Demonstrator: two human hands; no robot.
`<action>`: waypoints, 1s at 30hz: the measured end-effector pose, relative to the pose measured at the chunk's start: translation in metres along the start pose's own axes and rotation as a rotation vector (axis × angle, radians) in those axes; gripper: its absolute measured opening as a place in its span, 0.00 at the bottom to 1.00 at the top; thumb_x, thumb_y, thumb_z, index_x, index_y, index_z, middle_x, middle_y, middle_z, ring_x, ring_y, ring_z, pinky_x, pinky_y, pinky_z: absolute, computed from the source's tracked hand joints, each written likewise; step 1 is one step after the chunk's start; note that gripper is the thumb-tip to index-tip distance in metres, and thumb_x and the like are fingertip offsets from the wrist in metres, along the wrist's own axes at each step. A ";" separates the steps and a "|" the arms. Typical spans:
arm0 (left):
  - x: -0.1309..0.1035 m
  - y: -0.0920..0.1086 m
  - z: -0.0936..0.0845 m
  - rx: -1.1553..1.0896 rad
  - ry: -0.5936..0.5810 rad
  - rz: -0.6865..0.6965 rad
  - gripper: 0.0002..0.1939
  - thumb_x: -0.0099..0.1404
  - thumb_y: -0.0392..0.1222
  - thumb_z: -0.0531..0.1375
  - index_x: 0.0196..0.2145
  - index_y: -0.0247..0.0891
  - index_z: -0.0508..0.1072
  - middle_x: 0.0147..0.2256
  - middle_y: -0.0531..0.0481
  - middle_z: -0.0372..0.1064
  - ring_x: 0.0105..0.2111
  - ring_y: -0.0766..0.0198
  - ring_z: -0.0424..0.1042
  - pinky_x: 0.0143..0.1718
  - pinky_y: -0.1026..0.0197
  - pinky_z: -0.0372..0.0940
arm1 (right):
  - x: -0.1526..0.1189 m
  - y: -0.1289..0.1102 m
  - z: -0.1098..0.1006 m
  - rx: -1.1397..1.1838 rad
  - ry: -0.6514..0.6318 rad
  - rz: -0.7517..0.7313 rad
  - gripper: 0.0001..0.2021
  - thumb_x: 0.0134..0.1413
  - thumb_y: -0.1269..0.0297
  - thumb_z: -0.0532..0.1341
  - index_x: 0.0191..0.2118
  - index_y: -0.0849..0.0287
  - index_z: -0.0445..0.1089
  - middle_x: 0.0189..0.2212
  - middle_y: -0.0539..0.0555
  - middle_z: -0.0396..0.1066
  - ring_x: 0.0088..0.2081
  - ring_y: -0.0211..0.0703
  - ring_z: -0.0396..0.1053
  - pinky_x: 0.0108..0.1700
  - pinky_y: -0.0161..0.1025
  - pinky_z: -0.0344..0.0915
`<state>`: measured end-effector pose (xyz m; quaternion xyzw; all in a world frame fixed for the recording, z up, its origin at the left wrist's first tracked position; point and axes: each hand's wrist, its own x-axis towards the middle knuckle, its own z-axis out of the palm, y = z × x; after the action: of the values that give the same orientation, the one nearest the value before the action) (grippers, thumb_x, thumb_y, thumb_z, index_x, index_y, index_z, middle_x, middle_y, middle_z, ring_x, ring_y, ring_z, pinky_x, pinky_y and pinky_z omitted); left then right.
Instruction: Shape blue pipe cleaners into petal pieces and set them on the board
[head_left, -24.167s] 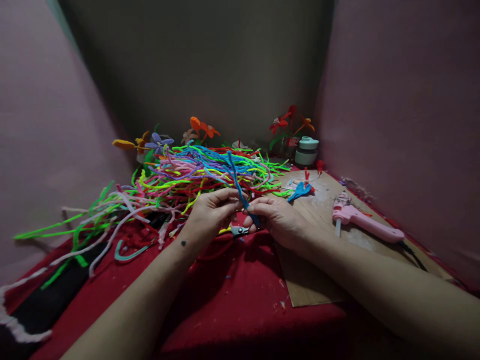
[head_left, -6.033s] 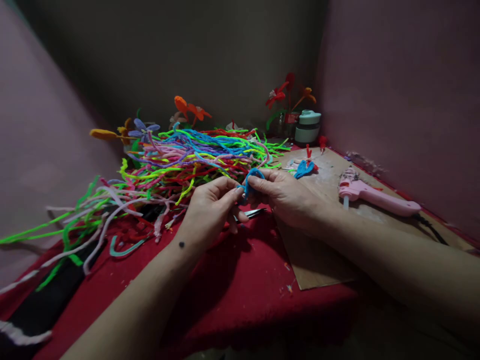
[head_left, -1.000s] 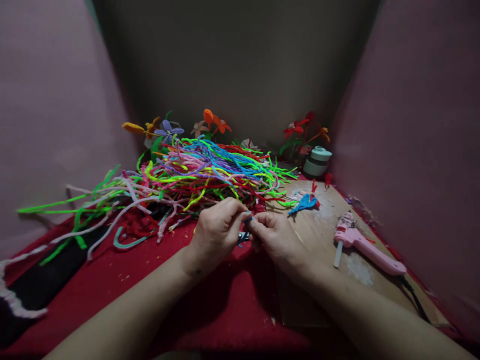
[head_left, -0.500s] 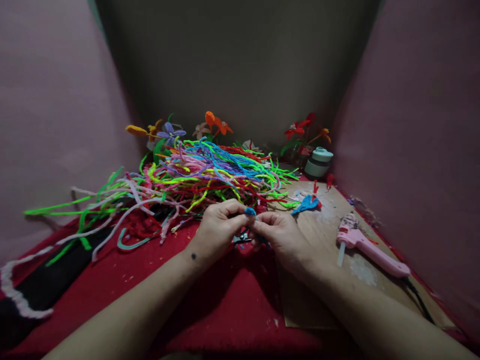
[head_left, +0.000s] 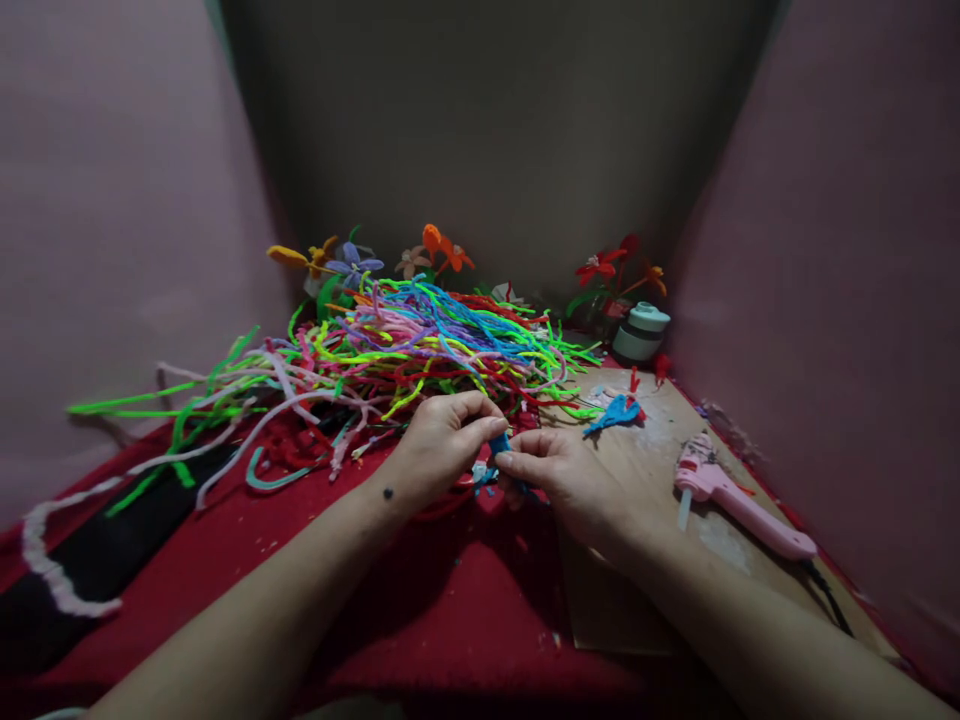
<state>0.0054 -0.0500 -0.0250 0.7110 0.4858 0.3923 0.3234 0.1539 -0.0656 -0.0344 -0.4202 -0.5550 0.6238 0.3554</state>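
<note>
Small blue pipe-cleaner piece [head_left: 499, 443] pinched between left hand [head_left: 442, 445] and right hand [head_left: 559, 475] — pipe-cleaner pile [head_left: 420, 345] just beyond, glue gun [head_left: 739, 497] right.

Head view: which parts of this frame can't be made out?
- Blue pipe cleaner piece: mostly hidden between the left hand and right hand; shape unclear.
- Tool under the hands: covered by fingers, too dark to identify.
- Glue gun: its cord runs into shadow.
- Both elbows: cut off by the bottom edge.
</note>
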 end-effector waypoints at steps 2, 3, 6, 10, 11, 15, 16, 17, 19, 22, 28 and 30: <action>-0.001 -0.003 0.001 0.216 0.045 0.127 0.08 0.58 0.38 0.54 0.25 0.35 0.68 0.23 0.53 0.65 0.25 0.68 0.63 0.28 0.66 0.57 | 0.004 0.002 0.000 -0.006 -0.017 -0.009 0.09 0.41 0.65 0.62 0.19 0.64 0.65 0.15 0.47 0.62 0.18 0.30 0.56 0.24 0.32 0.51; -0.002 -0.005 0.002 0.322 0.067 0.187 0.08 0.59 0.38 0.52 0.25 0.35 0.68 0.25 0.51 0.66 0.26 0.67 0.64 0.29 0.65 0.57 | 0.006 0.004 -0.001 -0.010 -0.026 -0.016 0.08 0.41 0.65 0.62 0.19 0.63 0.66 0.15 0.47 0.62 0.18 0.30 0.55 0.24 0.32 0.51; -0.004 -0.008 0.004 0.511 0.089 0.270 0.08 0.61 0.37 0.50 0.27 0.35 0.67 0.26 0.49 0.66 0.26 0.66 0.64 0.30 0.63 0.57 | 0.013 0.010 -0.003 -0.027 -0.045 -0.023 0.07 0.41 0.66 0.61 0.20 0.64 0.67 0.16 0.48 0.63 0.19 0.31 0.56 0.24 0.33 0.50; -0.004 -0.006 0.005 0.413 0.071 0.178 0.09 0.61 0.39 0.51 0.27 0.36 0.67 0.25 0.52 0.66 0.25 0.67 0.64 0.29 0.64 0.56 | 0.013 0.011 -0.003 -0.006 -0.037 -0.004 0.08 0.41 0.64 0.62 0.20 0.64 0.67 0.17 0.49 0.64 0.20 0.31 0.56 0.25 0.33 0.50; -0.004 -0.005 0.004 0.339 0.075 0.134 0.09 0.61 0.40 0.51 0.26 0.36 0.67 0.23 0.53 0.65 0.25 0.68 0.63 0.28 0.65 0.56 | 0.012 0.011 -0.002 0.005 -0.023 -0.002 0.09 0.41 0.63 0.62 0.20 0.64 0.66 0.17 0.49 0.64 0.20 0.31 0.56 0.25 0.33 0.50; 0.001 0.000 -0.001 -0.042 0.023 -0.119 0.10 0.58 0.46 0.55 0.29 0.36 0.67 0.21 0.57 0.62 0.19 0.71 0.58 0.21 0.67 0.53 | 0.006 0.004 -0.001 0.049 0.062 -0.043 0.11 0.43 0.60 0.61 0.21 0.63 0.65 0.18 0.48 0.63 0.20 0.32 0.57 0.25 0.33 0.51; 0.002 0.001 -0.002 -0.115 -0.036 -0.189 0.11 0.56 0.48 0.57 0.32 0.37 0.67 0.21 0.57 0.62 0.18 0.72 0.56 0.19 0.68 0.52 | 0.006 0.002 -0.001 0.060 0.087 -0.055 0.11 0.43 0.60 0.61 0.20 0.63 0.65 0.17 0.48 0.63 0.20 0.32 0.57 0.25 0.33 0.51; 0.002 0.001 -0.003 -0.157 -0.118 -0.249 0.13 0.54 0.48 0.58 0.34 0.37 0.67 0.21 0.58 0.62 0.17 0.73 0.55 0.18 0.68 0.51 | 0.005 0.001 -0.002 0.069 0.113 -0.063 0.12 0.43 0.60 0.61 0.20 0.63 0.64 0.17 0.47 0.62 0.20 0.32 0.56 0.25 0.33 0.51; 0.002 0.000 -0.004 -0.128 -0.261 -0.283 0.12 0.53 0.47 0.59 0.31 0.36 0.67 0.20 0.58 0.60 0.16 0.73 0.54 0.18 0.68 0.50 | 0.005 0.001 -0.005 0.070 0.159 -0.071 0.12 0.44 0.61 0.61 0.19 0.62 0.62 0.16 0.46 0.61 0.19 0.31 0.55 0.24 0.32 0.51; -0.004 -0.002 0.002 0.219 -0.198 -0.065 0.11 0.58 0.44 0.54 0.21 0.36 0.65 0.17 0.56 0.58 0.18 0.71 0.57 0.21 0.67 0.51 | 0.007 0.004 -0.009 0.030 0.217 -0.104 0.13 0.42 0.62 0.63 0.18 0.63 0.62 0.15 0.46 0.61 0.19 0.30 0.55 0.23 0.32 0.51; -0.018 -0.003 0.014 0.935 -0.011 0.427 0.08 0.60 0.40 0.52 0.29 0.37 0.69 0.24 0.47 0.68 0.22 0.64 0.65 0.21 0.63 0.45 | 0.018 0.020 -0.010 0.277 0.173 0.049 0.12 0.41 0.62 0.64 0.21 0.62 0.61 0.15 0.47 0.62 0.16 0.31 0.58 0.20 0.32 0.56; -0.015 -0.005 0.009 0.926 -0.031 0.397 0.08 0.60 0.38 0.52 0.29 0.37 0.70 0.24 0.48 0.68 0.22 0.63 0.65 0.21 0.63 0.46 | 0.020 0.022 -0.011 0.360 0.143 0.090 0.11 0.40 0.63 0.65 0.23 0.62 0.62 0.16 0.48 0.64 0.16 0.33 0.61 0.20 0.34 0.59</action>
<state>0.0082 -0.0637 -0.0372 0.8644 0.4592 0.1790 -0.0997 0.1562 -0.0462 -0.0587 -0.4178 -0.3884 0.6967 0.4350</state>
